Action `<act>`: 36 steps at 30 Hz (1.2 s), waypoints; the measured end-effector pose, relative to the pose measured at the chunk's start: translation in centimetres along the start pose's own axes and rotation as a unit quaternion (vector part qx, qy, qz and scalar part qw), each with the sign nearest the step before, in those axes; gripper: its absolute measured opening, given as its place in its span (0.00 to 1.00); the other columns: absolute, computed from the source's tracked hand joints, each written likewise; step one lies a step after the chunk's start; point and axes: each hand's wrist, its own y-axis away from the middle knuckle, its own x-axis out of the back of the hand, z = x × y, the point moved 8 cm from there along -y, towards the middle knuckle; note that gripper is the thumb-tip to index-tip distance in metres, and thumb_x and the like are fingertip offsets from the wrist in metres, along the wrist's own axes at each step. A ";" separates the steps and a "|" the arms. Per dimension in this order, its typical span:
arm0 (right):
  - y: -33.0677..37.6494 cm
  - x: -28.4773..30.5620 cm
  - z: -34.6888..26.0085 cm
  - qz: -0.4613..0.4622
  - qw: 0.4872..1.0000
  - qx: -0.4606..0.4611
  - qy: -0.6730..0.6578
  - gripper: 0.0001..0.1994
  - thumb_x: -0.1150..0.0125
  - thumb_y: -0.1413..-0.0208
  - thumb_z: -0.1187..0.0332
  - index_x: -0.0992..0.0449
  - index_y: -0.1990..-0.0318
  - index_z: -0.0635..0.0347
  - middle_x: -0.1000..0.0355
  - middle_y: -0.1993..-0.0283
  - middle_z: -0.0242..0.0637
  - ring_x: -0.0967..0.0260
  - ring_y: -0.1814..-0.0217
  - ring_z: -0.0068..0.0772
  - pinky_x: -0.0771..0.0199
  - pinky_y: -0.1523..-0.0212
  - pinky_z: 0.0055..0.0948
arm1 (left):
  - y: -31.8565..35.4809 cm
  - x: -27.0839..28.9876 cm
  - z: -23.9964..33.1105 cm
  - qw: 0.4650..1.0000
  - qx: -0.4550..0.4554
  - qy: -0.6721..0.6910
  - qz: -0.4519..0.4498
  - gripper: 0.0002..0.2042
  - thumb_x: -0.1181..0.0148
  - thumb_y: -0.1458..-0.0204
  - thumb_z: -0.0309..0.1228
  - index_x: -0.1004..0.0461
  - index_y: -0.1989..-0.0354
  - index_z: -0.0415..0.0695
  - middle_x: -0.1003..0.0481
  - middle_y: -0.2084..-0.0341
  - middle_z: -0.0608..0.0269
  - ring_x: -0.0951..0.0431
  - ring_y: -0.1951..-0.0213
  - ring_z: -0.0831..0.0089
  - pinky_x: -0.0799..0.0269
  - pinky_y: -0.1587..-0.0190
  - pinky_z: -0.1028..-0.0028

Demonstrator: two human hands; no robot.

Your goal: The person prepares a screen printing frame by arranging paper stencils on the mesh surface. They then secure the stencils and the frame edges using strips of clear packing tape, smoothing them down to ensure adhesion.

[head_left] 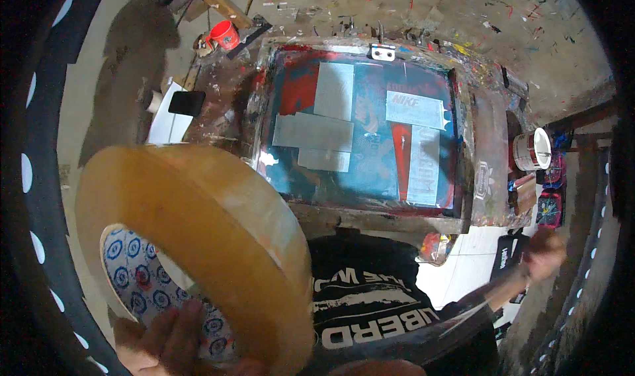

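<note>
My left hand (169, 339) is wrapped round the inner rim of a large roll of tan packing tape (198, 197), close to the camera at the lower left. Its core is white with blue marks. A see-through strip of tape (456, 323) stretches toward my right hand (546, 253), which is out at the right. That hand is blurred but looks closed at the strip's end. Beyond the roll lies a wood-framed printing screen (370, 177) with blue mesh and red stains. Pale tape pieces (314, 138) cover parts of the mesh.
A hinge clamp (382, 53) grips the screen's far edge. A red cup (225, 35) stands at the far left, near a black phone (187, 102) on white paper. A white tub (532, 149) sits at the right. Black printed shirt cloth (370, 277) shows below the screen.
</note>
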 end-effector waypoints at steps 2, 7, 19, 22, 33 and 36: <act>1.6 -4.9 6.6 -0.095 0.987 -0.125 0.026 0.11 0.24 0.58 0.71 0.25 0.75 0.61 0.27 0.74 0.34 0.30 0.72 0.30 0.29 0.67 0.29 | 1.3 1.0 0.3 1.000 0.015 -0.019 0.002 0.15 0.31 0.58 0.31 0.18 0.63 0.36 0.19 0.66 0.52 0.20 0.70 0.61 0.27 0.69 0.70; -3.6 -16.1 -0.6 -0.308 0.916 -0.104 0.237 0.04 0.30 0.56 0.78 0.22 0.73 0.66 0.22 0.73 0.38 0.27 0.72 0.31 0.30 0.66 0.29 | 2.3 -1.4 -3.3 0.997 0.068 -0.033 -0.022 0.14 0.30 0.61 0.25 0.19 0.64 0.33 0.18 0.65 0.52 0.20 0.70 0.59 0.28 0.69 0.71; -15.0 -26.9 -13.9 -0.509 0.784 0.125 0.334 0.08 0.35 0.57 0.81 0.21 0.67 0.64 0.27 0.69 0.44 0.25 0.65 0.47 0.26 0.63 0.42 | 23.3 -22.6 -20.2 0.912 0.306 -0.259 -0.082 0.10 0.36 0.43 0.28 0.18 0.54 0.44 0.22 0.51 0.52 0.18 0.55 0.55 0.21 0.56 0.63; -15.4 -29.4 -14.6 -0.514 0.789 0.170 0.289 0.08 0.36 0.57 0.82 0.21 0.66 0.64 0.27 0.69 0.44 0.26 0.64 0.48 0.25 0.63 0.42 | 23.2 -23.5 -18.7 0.916 0.305 -0.255 -0.062 0.13 0.37 0.42 0.30 0.20 0.48 0.45 0.23 0.48 0.51 0.19 0.54 0.54 0.21 0.55 0.63; -18.3 -34.1 -9.0 -0.437 0.875 0.124 0.170 0.05 0.36 0.55 0.76 0.20 0.68 0.64 0.24 0.73 0.46 0.25 0.68 0.47 0.26 0.65 0.38 | 0.7 -27.9 -12.5 0.899 0.239 0.366 -0.009 0.29 0.32 0.48 0.44 0.26 0.43 0.38 0.24 0.45 0.53 0.26 0.43 0.62 0.33 0.41 0.61; -18.7 -32.6 -3.6 -0.400 0.906 0.019 0.140 0.06 0.32 0.51 0.72 0.18 0.65 0.63 0.22 0.72 0.41 0.24 0.69 0.35 0.25 0.63 0.32 | 1.2 -34.3 -13.0 0.807 0.314 0.477 -0.150 0.21 0.24 0.55 0.37 0.20 0.56 0.37 0.19 0.59 0.59 0.20 0.57 0.73 0.27 0.54 0.70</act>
